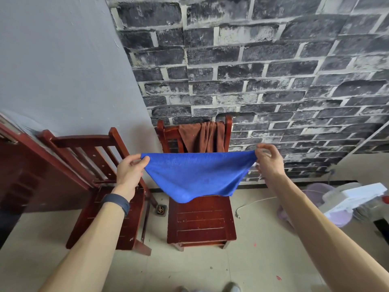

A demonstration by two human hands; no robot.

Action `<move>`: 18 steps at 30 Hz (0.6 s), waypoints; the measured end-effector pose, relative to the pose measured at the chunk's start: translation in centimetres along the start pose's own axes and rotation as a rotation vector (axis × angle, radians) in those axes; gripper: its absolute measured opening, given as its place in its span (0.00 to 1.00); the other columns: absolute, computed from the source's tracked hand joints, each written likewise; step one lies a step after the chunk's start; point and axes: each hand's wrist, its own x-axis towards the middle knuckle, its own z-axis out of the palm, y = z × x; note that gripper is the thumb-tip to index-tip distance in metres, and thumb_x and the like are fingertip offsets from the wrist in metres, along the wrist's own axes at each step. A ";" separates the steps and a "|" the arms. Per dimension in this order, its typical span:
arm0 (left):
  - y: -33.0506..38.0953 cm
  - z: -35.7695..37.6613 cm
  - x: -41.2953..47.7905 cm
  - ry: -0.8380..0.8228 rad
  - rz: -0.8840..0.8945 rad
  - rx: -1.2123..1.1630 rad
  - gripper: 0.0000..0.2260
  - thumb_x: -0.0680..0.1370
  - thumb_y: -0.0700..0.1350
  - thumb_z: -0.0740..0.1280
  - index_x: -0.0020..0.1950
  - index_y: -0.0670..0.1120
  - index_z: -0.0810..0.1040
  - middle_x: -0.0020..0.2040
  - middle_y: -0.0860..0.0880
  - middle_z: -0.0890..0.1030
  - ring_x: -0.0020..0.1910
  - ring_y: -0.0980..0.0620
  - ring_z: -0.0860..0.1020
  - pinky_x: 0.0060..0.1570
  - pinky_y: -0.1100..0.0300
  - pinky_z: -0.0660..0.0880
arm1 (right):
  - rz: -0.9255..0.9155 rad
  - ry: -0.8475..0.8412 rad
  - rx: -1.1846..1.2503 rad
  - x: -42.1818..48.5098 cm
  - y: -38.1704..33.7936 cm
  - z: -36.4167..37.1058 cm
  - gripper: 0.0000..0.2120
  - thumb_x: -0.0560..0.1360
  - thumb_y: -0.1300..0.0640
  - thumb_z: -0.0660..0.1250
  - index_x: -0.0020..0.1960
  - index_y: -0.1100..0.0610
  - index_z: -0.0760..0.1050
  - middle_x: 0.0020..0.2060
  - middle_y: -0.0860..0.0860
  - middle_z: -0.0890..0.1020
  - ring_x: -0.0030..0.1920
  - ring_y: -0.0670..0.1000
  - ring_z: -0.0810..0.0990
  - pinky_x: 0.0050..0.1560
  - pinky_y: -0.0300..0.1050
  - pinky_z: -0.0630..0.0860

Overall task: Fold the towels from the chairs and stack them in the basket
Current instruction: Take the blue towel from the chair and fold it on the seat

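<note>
Before a dark brick-patterned wall (273, 60) stand two red wooden chairs (201, 220). The left hand (131, 169) and right hand (268, 160) each pinch a top corner of a blue towel (197, 175), stretched level left-to-right above the right chair's seat, its middle sagging downward. A brown towel (202, 137) hangs over that chair's back.

left hand (130, 168) and right hand (268, 160) pinching blue towel (196, 175) corners, brown towel (202, 137) draped on chair back (228, 125)

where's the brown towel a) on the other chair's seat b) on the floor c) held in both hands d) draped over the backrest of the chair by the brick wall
d: the brown towel hangs over the backrest of that chair, while left hand and right hand pinch the blue towel.
</note>
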 end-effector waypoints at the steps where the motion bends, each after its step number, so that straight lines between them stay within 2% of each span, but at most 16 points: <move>1: -0.2 -0.2 0.1 0.019 -0.007 -0.005 0.10 0.75 0.45 0.75 0.55 0.48 0.79 0.56 0.44 0.81 0.57 0.46 0.81 0.51 0.55 0.77 | -0.007 -0.014 -0.006 0.0 0.0 0.0 0.09 0.79 0.59 0.65 0.47 0.47 0.80 0.38 0.50 0.79 0.35 0.51 0.71 0.36 0.46 0.70; 4: -0.7 -0.7 0.0 -0.020 -0.006 -0.012 0.12 0.75 0.43 0.74 0.58 0.47 0.80 0.56 0.43 0.82 0.57 0.48 0.80 0.49 0.59 0.75 | -0.018 -0.075 -0.043 -0.7 -0.1 0.1 0.12 0.76 0.64 0.68 0.51 0.48 0.83 0.38 0.48 0.79 0.36 0.45 0.77 0.40 0.38 0.73; 6: -1.1 -1.1 -0.4 -0.074 0.018 0.019 0.14 0.76 0.41 0.73 0.61 0.47 0.82 0.55 0.45 0.83 0.57 0.51 0.80 0.53 0.60 0.75 | -0.092 -0.102 -0.217 -1.2 0.3 0.1 0.16 0.74 0.64 0.70 0.56 0.47 0.82 0.39 0.48 0.82 0.33 0.41 0.78 0.40 0.35 0.75; 8: -1.7 -1.6 -1.0 -0.106 0.070 0.145 0.14 0.76 0.40 0.73 0.62 0.46 0.82 0.54 0.47 0.84 0.55 0.53 0.81 0.55 0.65 0.74 | -0.157 -0.094 -0.449 -1.7 1.3 -0.1 0.18 0.74 0.62 0.68 0.60 0.46 0.82 0.44 0.49 0.84 0.37 0.47 0.80 0.46 0.40 0.75; 10: -3.0 -2.1 -1.6 -0.108 0.133 0.405 0.14 0.76 0.41 0.73 0.61 0.46 0.83 0.52 0.49 0.85 0.52 0.56 0.81 0.49 0.73 0.70 | -0.223 -0.082 -0.582 -2.2 2.9 -0.3 0.17 0.76 0.62 0.67 0.62 0.50 0.82 0.49 0.52 0.86 0.47 0.52 0.82 0.54 0.41 0.74; 11: -4.0 -2.5 -1.8 -0.103 0.152 0.515 0.13 0.75 0.42 0.73 0.59 0.47 0.84 0.52 0.49 0.86 0.51 0.56 0.82 0.48 0.73 0.70 | -0.267 -0.076 -0.630 -2.5 4.0 -0.4 0.17 0.76 0.63 0.66 0.62 0.52 0.83 0.51 0.53 0.86 0.51 0.54 0.83 0.57 0.42 0.74; 13: -6.2 -3.2 -2.4 -0.105 0.168 0.653 0.09 0.75 0.45 0.74 0.55 0.50 0.86 0.50 0.50 0.87 0.52 0.55 0.83 0.50 0.65 0.75 | -0.332 -0.076 -0.742 -3.2 6.2 -0.7 0.16 0.75 0.65 0.68 0.61 0.55 0.83 0.53 0.55 0.86 0.54 0.57 0.83 0.56 0.45 0.74; 15: -8.3 -3.5 -3.3 -0.091 0.156 0.739 0.05 0.75 0.48 0.74 0.50 0.55 0.86 0.47 0.54 0.87 0.51 0.53 0.84 0.48 0.58 0.78 | -0.316 -0.080 -0.830 -4.0 8.7 -1.1 0.15 0.75 0.65 0.68 0.60 0.55 0.83 0.52 0.56 0.86 0.52 0.59 0.84 0.53 0.45 0.74; 18: -11.2 -3.8 -5.0 -0.067 0.081 0.833 0.04 0.75 0.53 0.73 0.49 0.58 0.84 0.45 0.57 0.86 0.48 0.50 0.83 0.40 0.59 0.73 | -0.208 -0.094 -0.887 -5.8 12.4 -1.6 0.14 0.73 0.66 0.68 0.55 0.55 0.84 0.48 0.54 0.86 0.47 0.60 0.83 0.50 0.48 0.77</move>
